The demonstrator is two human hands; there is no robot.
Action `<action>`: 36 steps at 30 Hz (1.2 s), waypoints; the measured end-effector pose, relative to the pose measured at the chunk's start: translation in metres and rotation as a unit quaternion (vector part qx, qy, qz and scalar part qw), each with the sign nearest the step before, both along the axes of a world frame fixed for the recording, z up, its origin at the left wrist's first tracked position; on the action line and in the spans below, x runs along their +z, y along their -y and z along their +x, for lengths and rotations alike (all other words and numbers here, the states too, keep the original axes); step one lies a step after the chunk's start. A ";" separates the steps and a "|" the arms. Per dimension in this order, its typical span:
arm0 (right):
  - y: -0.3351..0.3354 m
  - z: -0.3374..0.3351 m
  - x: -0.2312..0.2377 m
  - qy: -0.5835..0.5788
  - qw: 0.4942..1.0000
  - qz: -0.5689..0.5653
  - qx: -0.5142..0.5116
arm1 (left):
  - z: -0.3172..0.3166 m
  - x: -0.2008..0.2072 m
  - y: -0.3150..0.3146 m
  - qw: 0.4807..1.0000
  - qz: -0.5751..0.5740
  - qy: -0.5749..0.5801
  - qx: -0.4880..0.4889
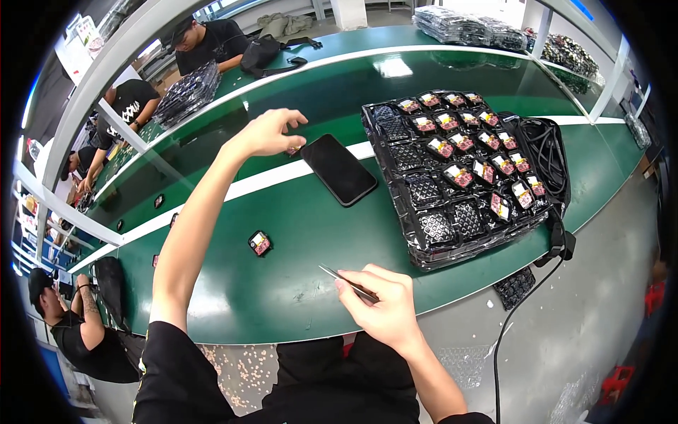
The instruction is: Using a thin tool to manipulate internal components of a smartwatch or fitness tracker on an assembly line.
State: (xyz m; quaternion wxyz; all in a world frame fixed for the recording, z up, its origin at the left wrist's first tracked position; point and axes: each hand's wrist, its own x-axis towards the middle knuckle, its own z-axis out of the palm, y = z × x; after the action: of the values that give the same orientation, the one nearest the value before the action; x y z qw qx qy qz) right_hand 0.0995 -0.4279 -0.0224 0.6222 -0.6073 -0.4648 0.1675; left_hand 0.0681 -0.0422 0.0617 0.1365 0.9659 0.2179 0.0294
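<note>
My left hand [270,134] reaches out over the far side of the white strip, its fingers apart and bent downward. Just under its fingertips is a small dark and pink piece [294,149]; whether they touch it is hard to see. A black smartphone [339,169] lies right beside that hand. My right hand [385,304], near the front edge, is closed around a pair of dark tweezers [359,288] whose tips point left. Between my arms, a small black piece with a pink label [259,243] lies on the green tabletop [332,240].
Right of the phone stands a stack of black plastic trays [431,230], the top one partly filled with several labelled pieces [462,141]. Bundled black cable [544,155] lies beside it. More pieces [159,201] lie at left. Co-workers [212,46] sit beyond and at left.
</note>
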 end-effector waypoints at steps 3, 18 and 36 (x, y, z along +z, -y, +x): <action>-0.001 -0.002 0.001 0.012 1.000 -0.006 0.011 | -0.025 -0.026 -0.012 0.995 -0.007 -0.021 -0.099; 0.003 0.001 -0.006 -0.077 0.995 -0.018 -0.061 | -0.125 -0.014 0.151 0.979 0.050 0.063 -0.190; -0.005 -0.005 0.005 -0.089 0.991 -0.093 -0.043 | -0.176 -0.070 0.169 0.957 -0.133 0.159 -0.201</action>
State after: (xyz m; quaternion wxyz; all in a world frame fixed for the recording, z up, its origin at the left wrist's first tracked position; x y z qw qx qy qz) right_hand 0.0948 -0.4228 -0.0170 0.6087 -0.6647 -0.3632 0.2361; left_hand -0.1082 -0.2112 -0.0082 0.2996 0.9458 -0.0035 0.1255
